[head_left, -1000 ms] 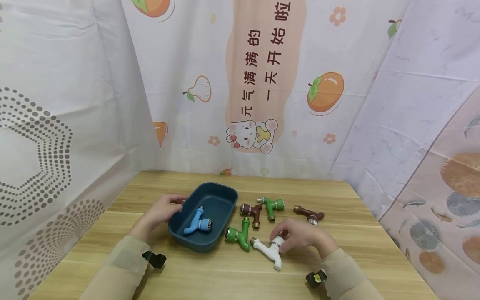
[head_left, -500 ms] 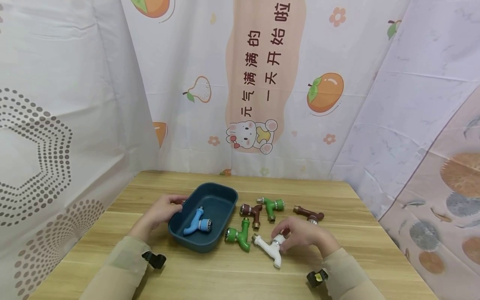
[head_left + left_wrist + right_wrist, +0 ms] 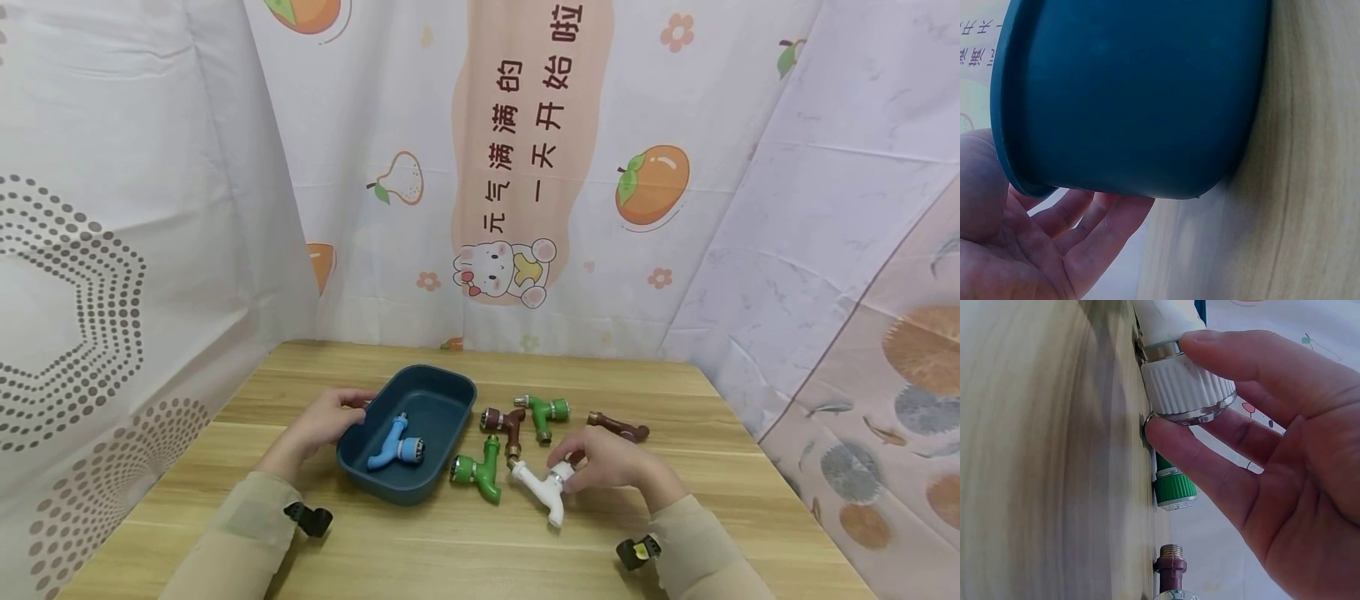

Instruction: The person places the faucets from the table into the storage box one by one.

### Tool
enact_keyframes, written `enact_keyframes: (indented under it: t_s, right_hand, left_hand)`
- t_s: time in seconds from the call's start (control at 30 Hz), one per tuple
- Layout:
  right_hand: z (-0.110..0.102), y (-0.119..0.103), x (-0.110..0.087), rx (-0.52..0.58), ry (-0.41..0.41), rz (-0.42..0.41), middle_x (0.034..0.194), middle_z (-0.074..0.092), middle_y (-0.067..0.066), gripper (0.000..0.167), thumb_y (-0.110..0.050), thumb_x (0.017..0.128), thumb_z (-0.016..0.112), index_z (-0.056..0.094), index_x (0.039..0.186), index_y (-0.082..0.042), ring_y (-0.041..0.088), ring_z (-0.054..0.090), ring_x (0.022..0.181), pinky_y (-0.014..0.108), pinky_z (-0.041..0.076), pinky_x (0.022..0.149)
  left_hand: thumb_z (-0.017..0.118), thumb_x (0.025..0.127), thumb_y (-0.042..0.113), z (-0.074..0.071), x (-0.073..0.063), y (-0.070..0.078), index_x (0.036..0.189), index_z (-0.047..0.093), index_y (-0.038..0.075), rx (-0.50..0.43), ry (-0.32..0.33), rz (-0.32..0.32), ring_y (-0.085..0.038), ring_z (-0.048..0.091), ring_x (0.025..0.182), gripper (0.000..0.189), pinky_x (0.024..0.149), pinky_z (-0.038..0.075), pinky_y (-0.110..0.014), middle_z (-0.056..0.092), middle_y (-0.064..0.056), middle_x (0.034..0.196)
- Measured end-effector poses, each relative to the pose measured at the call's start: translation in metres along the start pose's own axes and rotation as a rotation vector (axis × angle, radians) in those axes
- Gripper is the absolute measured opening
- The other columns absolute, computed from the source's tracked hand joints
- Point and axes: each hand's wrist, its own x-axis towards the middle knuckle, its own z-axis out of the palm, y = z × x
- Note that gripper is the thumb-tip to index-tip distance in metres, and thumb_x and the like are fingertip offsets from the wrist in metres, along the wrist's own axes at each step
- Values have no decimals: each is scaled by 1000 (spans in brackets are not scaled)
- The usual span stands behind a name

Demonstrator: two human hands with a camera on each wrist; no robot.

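My right hand (image 3: 607, 458) pinches the ribbed knob of a white faucet (image 3: 546, 492) between thumb and fingers. In the right wrist view the white faucet's knob (image 3: 1188, 384) is close to the tabletop. The white faucet's threaded end is by the spout of a brown faucet (image 3: 513, 427). My left hand (image 3: 326, 421) grips the left side of a dark blue plastic basin (image 3: 442, 454), thumb at the rim. Against the basin's outer wall (image 3: 1141, 100), the left hand's fingers (image 3: 1107, 231) show in the left wrist view. Inside lies a light blue faucet (image 3: 393, 446).
One green faucet (image 3: 486, 475) lies between the basin and the white faucet. Another green faucet (image 3: 543, 414) lies farther back. A second brown faucet (image 3: 618, 427) is behind the right hand, partly hidden. Printed curtains (image 3: 375, 275) stand behind the wooden table (image 3: 420, 550).
My right hand has shifted slightly back and right with the white faucet, whose threaded end has neared the brown faucet. The hand now hides the rear brown faucet's knob. The left hand stays put.
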Motion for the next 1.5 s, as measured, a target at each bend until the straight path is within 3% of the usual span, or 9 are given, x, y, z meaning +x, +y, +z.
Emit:
enact_keyframes:
  t_s: [0.6, 0.87, 1.2, 1.33, 1.5]
  right_hand:
    - [-7, 6, -3, 68, 63, -28, 111, 70, -3, 34, -16, 84, 83, 75, 116, -9, 24, 66, 101, 32, 56, 81]
    - [-12, 5, -3, 100, 89, -70, 114, 71, 6, 34, -10, 85, 82, 74, 117, -4, 25, 67, 100, 36, 58, 81]
    - [-19, 5, -5, 67, 155, -49, 111, 70, 1, 33, -16, 84, 83, 76, 115, -10, 24, 65, 95, 37, 56, 78]
    - [-22, 5, -6, 50, 171, -55, 117, 70, 6, 30, -17, 84, 83, 76, 113, -16, 22, 64, 96, 42, 56, 80]
    - [-23, 5, -6, 73, 165, -47, 119, 69, 9, 30, -15, 84, 83, 76, 114, -14, 24, 65, 97, 35, 56, 78]
  left_hand:
    - [57, 94, 3, 0, 0, 0, 139, 61, 2, -14, 4, 3, -27, 62, 97, 46, 71, 59, -39, 59, -25, 132]
    - [57, 94, 3, -1, 0, 1, 140, 61, 2, -22, -1, -3, -28, 62, 97, 46, 71, 59, -40, 58, -25, 133]
    - [56, 94, 3, -1, 0, 1, 140, 61, 1, -10, 0, 3, -27, 62, 97, 45, 71, 59, -38, 59, -24, 132]
    - [57, 94, 3, 0, 0, 1, 139, 61, 2, -12, -1, 5, -27, 62, 97, 45, 71, 59, -38, 59, -24, 132]
    - [57, 94, 3, 0, 0, 1, 139, 61, 2, -12, 2, 7, -27, 61, 97, 45, 71, 58, -38, 59, -24, 131]
